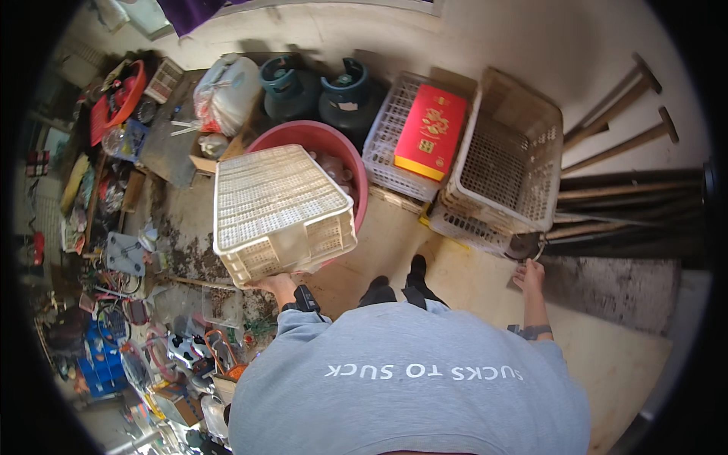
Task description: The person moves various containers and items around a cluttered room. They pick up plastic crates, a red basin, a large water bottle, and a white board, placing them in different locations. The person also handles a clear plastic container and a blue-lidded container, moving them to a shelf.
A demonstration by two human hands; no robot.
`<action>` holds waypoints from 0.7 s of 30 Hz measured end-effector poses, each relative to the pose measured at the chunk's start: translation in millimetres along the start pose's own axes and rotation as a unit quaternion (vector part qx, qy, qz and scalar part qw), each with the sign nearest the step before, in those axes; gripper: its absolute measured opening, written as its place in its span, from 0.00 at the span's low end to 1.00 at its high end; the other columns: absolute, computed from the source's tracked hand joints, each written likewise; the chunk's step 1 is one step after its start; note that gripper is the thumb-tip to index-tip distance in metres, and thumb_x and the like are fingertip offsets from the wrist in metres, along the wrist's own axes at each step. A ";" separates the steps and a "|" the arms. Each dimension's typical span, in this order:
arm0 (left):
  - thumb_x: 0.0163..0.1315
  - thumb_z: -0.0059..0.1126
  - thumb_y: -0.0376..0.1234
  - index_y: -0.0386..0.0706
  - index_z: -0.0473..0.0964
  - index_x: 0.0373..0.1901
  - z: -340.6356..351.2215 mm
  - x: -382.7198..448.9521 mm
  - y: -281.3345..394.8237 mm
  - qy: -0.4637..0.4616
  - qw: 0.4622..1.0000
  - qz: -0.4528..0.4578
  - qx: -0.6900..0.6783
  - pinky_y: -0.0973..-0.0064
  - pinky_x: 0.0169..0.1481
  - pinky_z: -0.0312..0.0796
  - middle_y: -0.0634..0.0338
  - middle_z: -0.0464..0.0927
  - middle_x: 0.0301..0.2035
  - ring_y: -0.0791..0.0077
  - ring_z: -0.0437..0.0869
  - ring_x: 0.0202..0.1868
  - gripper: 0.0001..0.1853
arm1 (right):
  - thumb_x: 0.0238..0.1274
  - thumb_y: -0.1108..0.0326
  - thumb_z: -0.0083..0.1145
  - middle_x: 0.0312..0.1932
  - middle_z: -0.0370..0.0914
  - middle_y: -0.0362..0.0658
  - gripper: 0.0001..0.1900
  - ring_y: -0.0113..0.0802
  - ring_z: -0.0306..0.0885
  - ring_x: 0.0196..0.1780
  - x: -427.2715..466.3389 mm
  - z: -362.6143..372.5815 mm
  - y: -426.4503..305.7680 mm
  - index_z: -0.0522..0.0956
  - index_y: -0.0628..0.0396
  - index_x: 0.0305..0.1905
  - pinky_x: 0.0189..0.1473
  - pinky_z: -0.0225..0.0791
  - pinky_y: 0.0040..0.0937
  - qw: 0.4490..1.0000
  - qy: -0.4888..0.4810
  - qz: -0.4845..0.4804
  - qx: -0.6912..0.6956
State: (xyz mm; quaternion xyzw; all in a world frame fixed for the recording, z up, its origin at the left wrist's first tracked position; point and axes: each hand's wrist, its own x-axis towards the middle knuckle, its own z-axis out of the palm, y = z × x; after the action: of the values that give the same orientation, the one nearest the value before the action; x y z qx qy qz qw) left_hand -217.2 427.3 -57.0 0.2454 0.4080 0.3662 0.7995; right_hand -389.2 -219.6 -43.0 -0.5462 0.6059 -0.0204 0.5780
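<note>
A cream plastic mesh crate (278, 193) is tilted in front of me, its perforated base facing up. My left hand (276, 287) grips its near lower edge, the fingers hidden beneath. Behind the crate, a red plastic tub (352, 153) holds pale rounded items, partly covered from view. Off to the right, the fingertips of my right hand (530, 277) pinch a thin curved handle (542, 244). That handle sits beside a small round brown container (520, 247), below the corner of a dirty white mesh crate (500, 202), which is open at the top.
A red box (430, 131) rests on a pale lilac mesh crate (378, 162). Two gas cylinders (347, 105) stand by the wall. Long-handled wooden tools (620, 145) lean at right, near a worn board (614, 290). Clutter, including a blue plastic crate (102, 361), covers the left side.
</note>
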 end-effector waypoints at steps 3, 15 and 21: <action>0.57 0.41 0.60 0.49 0.65 0.60 -48.6 21.2 -2.6 0.031 0.996 -0.078 0.022 0.61 0.65 0.57 0.53 0.65 0.58 0.55 0.66 0.60 0.35 | 0.66 0.58 0.48 0.35 0.73 0.47 0.18 0.39 0.78 0.29 -24.0 -2.1 35.1 0.63 0.55 0.53 0.33 0.74 0.40 1.000 0.009 0.003 -0.001; 0.40 0.72 0.43 0.34 0.78 0.40 -133.2 -3.5 -48.2 -0.346 0.499 -0.108 0.787 0.69 0.46 0.71 0.52 0.82 0.36 0.63 0.82 0.39 0.28 | 0.67 0.58 0.47 0.40 0.75 0.49 0.18 0.36 0.78 0.34 -167.7 -46.9 110.6 0.67 0.58 0.54 0.35 0.74 0.33 0.984 -0.132 0.002 -0.123; 0.48 0.65 0.49 0.34 0.77 0.41 -173.7 -17.3 -63.2 -0.426 0.550 0.092 0.712 0.66 0.49 0.70 0.51 0.81 0.39 0.59 0.81 0.44 0.28 | 0.66 0.59 0.48 0.40 0.75 0.48 0.16 0.35 0.78 0.34 -180.0 -179.0 163.5 0.68 0.57 0.53 0.35 0.74 0.32 0.997 -0.028 -0.050 -0.046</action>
State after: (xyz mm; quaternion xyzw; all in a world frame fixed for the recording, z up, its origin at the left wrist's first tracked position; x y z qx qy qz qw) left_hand -344.2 391.4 -187.4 0.8980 0.1219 -0.1201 0.4054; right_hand -670.6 -139.0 31.0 -0.6021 0.5620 -0.0061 0.5671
